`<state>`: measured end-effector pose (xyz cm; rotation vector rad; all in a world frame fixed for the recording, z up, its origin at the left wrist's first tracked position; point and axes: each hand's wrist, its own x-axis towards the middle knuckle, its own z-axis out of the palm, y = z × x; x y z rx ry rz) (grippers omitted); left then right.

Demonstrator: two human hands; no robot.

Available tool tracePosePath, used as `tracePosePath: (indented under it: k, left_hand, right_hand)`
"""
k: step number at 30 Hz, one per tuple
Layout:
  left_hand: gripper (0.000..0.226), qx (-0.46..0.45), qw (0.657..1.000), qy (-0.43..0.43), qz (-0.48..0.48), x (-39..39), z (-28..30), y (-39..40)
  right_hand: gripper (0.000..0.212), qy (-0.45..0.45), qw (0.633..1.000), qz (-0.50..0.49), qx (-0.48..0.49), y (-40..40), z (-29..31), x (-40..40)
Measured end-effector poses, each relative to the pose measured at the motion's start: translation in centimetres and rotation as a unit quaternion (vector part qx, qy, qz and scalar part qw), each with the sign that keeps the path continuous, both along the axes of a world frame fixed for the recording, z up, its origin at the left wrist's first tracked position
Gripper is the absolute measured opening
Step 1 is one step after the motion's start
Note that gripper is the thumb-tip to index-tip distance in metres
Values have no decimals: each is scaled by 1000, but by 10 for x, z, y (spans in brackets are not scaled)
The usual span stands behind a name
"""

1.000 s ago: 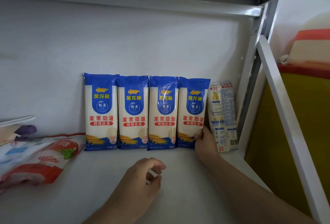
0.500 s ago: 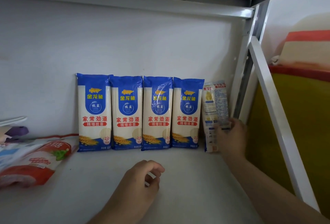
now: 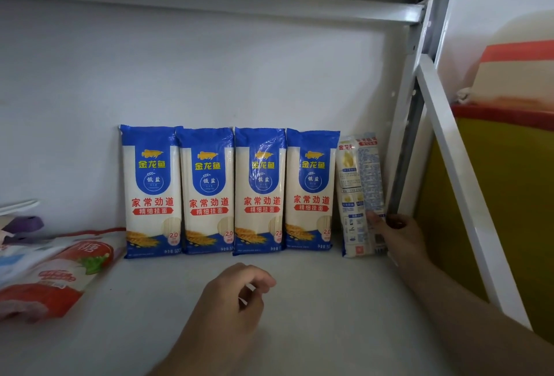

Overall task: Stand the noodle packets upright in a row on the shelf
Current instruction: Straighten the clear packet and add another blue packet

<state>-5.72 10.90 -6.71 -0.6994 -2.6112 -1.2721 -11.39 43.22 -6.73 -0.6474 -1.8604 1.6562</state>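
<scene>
Several blue-and-white noodle packets (image 3: 233,192) stand upright side by side against the back wall of the white shelf (image 3: 299,300), fronts facing me. One more noodle packet (image 3: 358,183) stands at the right end of the row, its printed back facing out and leaning slightly. My right hand (image 3: 398,236) grips this packet at its lower right edge, thumb on its face. My left hand (image 3: 230,300) hovers over the shelf in front of the row, fingers loosely curled, holding nothing.
Red-and-white bags (image 3: 57,270) lie flat at the left of the shelf, with a purple object (image 3: 25,223) behind them. A white metal upright and diagonal brace (image 3: 449,165) close off the right side. The shelf above (image 3: 209,0) hangs low overhead.
My right hand left the rightmost front-facing packet's lower corner and moved right onto the back-facing packet, which now stands closer to the row. My left hand stayed in place.
</scene>
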Motion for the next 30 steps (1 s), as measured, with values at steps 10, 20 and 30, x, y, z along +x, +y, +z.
tracePosePath:
  k: [10, 20, 30]
  left_hand:
    - [46, -11, 1000, -14, 3, 2, 3, 9]
    - [47, 7, 1000, -8, -8, 12, 1, 11]
    - [35, 37, 999, -32, 8, 45, 19, 16]
  right_hand:
    - [51, -18, 997, 76, -1, -11, 10, -7]
    - [44, 19, 998, 49, -43, -12, 10, 7]
    - [32, 58, 997, 46, -16, -57, 31, 73]
